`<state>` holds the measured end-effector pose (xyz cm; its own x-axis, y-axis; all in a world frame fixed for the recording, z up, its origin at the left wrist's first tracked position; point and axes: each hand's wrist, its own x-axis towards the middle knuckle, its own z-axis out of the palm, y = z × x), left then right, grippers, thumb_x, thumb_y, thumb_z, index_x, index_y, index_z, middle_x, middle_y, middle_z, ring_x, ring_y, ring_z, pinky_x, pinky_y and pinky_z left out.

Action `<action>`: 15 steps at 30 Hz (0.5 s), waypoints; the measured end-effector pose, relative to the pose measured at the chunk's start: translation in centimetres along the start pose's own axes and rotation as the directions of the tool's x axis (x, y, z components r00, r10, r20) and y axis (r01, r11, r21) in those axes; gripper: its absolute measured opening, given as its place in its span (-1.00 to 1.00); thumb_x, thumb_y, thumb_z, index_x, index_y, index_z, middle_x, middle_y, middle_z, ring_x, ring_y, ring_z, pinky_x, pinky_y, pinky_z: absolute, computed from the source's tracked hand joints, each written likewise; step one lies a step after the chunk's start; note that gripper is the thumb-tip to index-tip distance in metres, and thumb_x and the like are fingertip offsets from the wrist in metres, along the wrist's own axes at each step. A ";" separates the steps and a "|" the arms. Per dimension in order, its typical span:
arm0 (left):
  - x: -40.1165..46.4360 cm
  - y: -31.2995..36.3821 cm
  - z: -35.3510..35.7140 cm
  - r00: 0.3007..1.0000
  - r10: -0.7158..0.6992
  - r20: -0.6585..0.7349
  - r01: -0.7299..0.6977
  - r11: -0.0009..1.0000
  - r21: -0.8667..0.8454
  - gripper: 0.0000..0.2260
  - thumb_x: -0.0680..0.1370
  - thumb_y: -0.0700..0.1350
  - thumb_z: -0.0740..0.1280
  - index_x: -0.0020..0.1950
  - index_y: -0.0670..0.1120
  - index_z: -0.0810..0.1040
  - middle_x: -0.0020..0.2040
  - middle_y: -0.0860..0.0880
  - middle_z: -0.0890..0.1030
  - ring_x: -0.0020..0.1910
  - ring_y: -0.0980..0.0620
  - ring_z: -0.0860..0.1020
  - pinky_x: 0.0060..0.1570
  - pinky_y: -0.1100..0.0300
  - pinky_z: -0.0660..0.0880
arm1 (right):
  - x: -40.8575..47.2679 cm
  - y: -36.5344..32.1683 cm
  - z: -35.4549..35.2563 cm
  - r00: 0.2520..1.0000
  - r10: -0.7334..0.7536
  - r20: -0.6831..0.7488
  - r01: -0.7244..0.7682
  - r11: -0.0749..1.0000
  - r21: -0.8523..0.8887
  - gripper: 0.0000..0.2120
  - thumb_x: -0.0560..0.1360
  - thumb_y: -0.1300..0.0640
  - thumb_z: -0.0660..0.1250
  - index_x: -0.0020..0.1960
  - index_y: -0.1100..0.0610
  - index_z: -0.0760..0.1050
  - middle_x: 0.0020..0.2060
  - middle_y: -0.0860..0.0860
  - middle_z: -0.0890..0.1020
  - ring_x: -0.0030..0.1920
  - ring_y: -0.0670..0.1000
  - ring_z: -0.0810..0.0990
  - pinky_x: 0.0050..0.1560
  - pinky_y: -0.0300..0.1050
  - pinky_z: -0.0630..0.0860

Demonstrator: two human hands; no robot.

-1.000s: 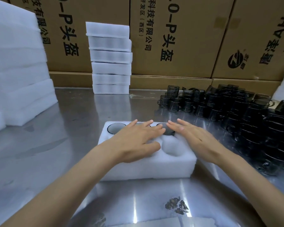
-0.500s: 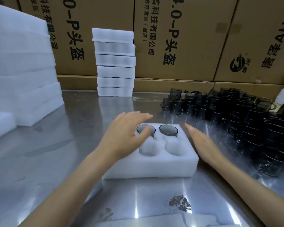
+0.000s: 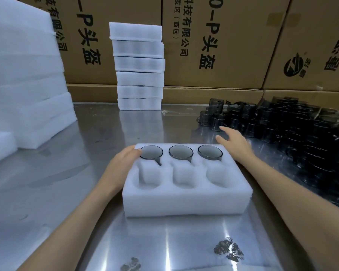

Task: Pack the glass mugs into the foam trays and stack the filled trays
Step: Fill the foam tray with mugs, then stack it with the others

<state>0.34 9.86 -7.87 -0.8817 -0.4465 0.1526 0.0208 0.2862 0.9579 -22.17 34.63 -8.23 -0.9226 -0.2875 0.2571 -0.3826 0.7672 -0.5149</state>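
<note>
Tray: a white foam tray (image 3: 186,200) is parked on the shiny metal table (image 3: 70,184), pretty much dead centre, with six round pockets cut in two rows of three.

Far row: all three pockets are filled, one dark glass mug each, left mug (image 3: 151,152), middle mug (image 3: 180,152), right mug (image 3: 210,152). Only the rims and a bit of handle slot can be seen.

Near row: three bare foam pockets.

Left hand (image 3: 120,169): laid against the tray's left edge, thumb up on the top face right by the left mug's rim. The fingers are hidden down the side of the foam, so whether they're curled can't be told.

Right hand (image 3: 235,142): held just past the tray's far right corner, fingers spread and relaxed, nothing held. The fingertips are close to the nearest loose mugs, contact can't be made out (bit blurry).

Loose mugs (image 3: 294,130): a big dark pile is stacked on the table's right side.

Filled stack (image 3: 139,67): six foam trays are piled up at the back of the table, against the cardboard boxes (image 3: 219,42).

Spare foam (image 3: 25,79): a tall white stack is kept on the left.
</note>
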 end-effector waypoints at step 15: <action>0.7 -0.6 -0.2 0.999 0.007 -0.039 -0.006 1.000 0.006 -0.72 0.37 0.12 0.22 -0.12 -0.04 0.55 -0.18 0.10 0.63 -0.05 0.00 0.55 0.04 0.08 0.43 | 2.2 -0.5 0.7 1.000 0.000 0.028 0.000 1.000 -0.011 -0.62 0.63 -0.10 -0.04 0.17 -0.02 0.50 0.21 0.12 0.47 0.22 0.16 0.44 0.11 0.10 0.38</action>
<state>-0.18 9.26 -8.30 -0.8623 -0.4777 0.1684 0.0238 0.2939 0.9556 -24.01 33.25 -7.96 -0.9236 -0.3034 0.2343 -0.3824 0.7733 -0.5058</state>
